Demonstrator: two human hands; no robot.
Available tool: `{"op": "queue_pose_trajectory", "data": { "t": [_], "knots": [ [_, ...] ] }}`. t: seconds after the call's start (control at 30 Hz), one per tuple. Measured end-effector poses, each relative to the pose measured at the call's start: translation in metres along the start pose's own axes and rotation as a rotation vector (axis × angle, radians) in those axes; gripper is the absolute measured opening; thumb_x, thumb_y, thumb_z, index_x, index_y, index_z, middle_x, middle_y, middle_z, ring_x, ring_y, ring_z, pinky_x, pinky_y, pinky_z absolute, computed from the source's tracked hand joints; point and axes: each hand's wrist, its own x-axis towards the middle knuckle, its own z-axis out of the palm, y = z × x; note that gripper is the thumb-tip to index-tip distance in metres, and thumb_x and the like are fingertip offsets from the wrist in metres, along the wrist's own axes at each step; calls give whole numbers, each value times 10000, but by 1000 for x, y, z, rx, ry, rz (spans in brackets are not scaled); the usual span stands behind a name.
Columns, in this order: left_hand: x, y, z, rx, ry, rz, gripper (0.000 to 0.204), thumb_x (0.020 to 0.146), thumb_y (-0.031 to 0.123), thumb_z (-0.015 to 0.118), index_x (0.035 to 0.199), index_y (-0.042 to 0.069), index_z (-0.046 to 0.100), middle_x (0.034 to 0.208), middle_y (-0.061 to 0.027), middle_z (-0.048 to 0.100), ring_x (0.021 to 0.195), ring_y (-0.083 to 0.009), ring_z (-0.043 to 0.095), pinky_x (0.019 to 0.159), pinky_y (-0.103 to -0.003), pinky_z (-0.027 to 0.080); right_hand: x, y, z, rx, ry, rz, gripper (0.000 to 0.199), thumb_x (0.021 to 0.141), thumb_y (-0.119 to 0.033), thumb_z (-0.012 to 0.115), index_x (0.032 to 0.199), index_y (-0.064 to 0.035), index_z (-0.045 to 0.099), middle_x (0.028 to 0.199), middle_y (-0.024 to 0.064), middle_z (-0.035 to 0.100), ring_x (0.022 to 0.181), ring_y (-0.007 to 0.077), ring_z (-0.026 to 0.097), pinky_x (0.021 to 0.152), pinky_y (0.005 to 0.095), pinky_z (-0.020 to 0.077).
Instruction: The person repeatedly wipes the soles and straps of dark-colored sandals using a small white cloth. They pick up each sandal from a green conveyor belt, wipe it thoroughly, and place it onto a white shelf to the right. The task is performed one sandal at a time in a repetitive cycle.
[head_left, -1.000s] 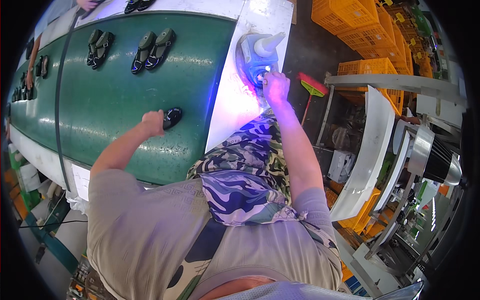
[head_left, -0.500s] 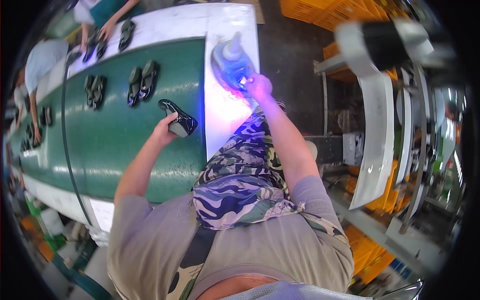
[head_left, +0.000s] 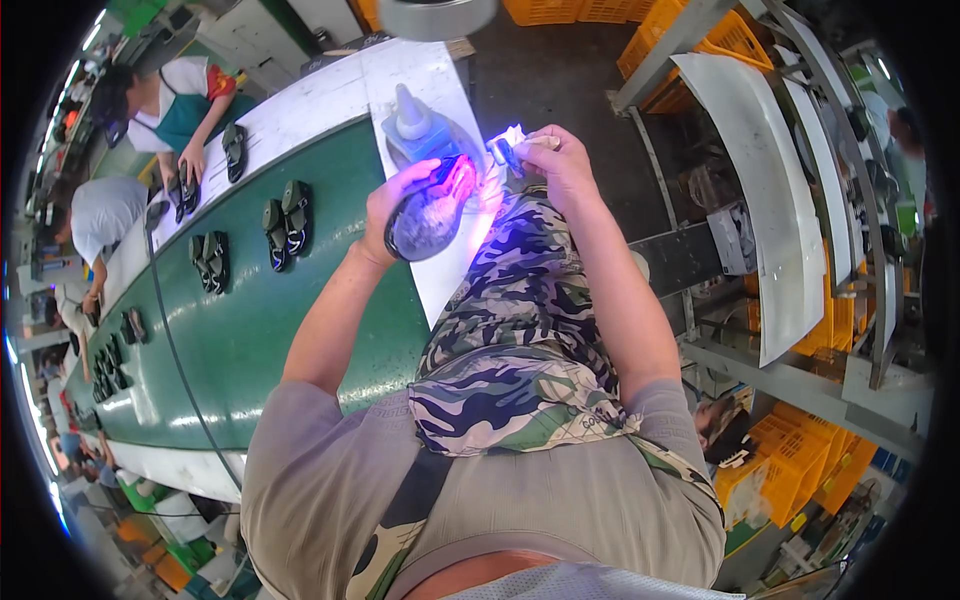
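Observation:
My left hand (head_left: 385, 205) is wrapped round a dark, glossy shoe (head_left: 425, 225), held tilted above the white ledge beside the green belt. Bright purple-pink light falls on its far end. Just to the right, my right hand (head_left: 560, 168) pinches a crumpled white cloth (head_left: 510, 138), a short gap away from the shoe. Behind the shoe, a bottle with a pale conical nozzle (head_left: 410, 115) stands on the ledge, its lower part hidden by the shoe and my left hand.
Pairs of dark shoes (head_left: 288, 225) lie on the green belt (head_left: 330, 320). Along its far side a co-worker (head_left: 180, 110) handles shoes on the white ledge (head_left: 300, 105). A metal rack with white panels (head_left: 750, 200) and orange crates (head_left: 780, 450) stand at right. A grey round fixture (head_left: 435, 15) hangs overhead.
My left hand has brought the shoe right and up, from over the belt to the ledge by the bottle. My right hand has moved right, away from the bottle, now with white cloth in its fingers.

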Motion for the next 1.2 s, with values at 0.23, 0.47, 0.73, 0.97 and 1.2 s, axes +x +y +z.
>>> {"op": "queue_pose_trajectory", "data": {
  "t": [0.23, 0.47, 0.73, 0.97, 1.2],
  "knots": [
    [49, 30, 16, 292, -157, 398, 485, 722, 26, 799, 1133, -3, 542, 1209, -218, 632, 1118, -356, 639, 982, -419, 516, -25, -42, 4, -40, -8, -218, 185, 748, -20, 785, 847, -25, 629, 780, 4, 627, 703, 76, 578, 629, 243, 479],
    [63, 52, 21, 330, -189, 477, 475, 737, -3, 749, 1160, 4, 534, 1197, -212, 639, 1096, -386, 644, 946, -433, 533, -24, -44, 0, -147, 12, -264, 149, 776, -31, 754, 845, -28, 622, 776, 10, 627, 685, 76, 573, 620, 244, 478],
    [61, 42, 24, 393, -214, 394, 583, 683, 32, 796, 1199, -14, 528, 1163, -218, 642, 1025, -374, 664, 884, -414, 550, -43, -54, 7, 139, -196, 14, 196, 754, -1, 764, 867, -22, 605, 777, 40, 634, 693, 117, 605, 626, 259, 485],
    [63, 54, 27, 538, -311, 206, 584, 656, 43, 801, 1177, 6, 539, 976, -172, 668, 886, -332, 689, 785, -386, 565, -52, -79, 13, 100, -253, -1, 189, 778, -8, 758, 856, -53, 592, 805, 36, 623, 718, 123, 608, 660, 261, 492],
    [63, 58, 20, 467, -516, -98, 651, 586, 158, 857, 1158, 48, 566, 923, -147, 686, 859, -307, 697, 777, -370, 565, -51, -95, 20, -177, -247, -184, 196, 791, -18, 765, 837, -43, 576, 820, 31, 615, 733, 101, 582, 669, 237, 476]
  ]
}}
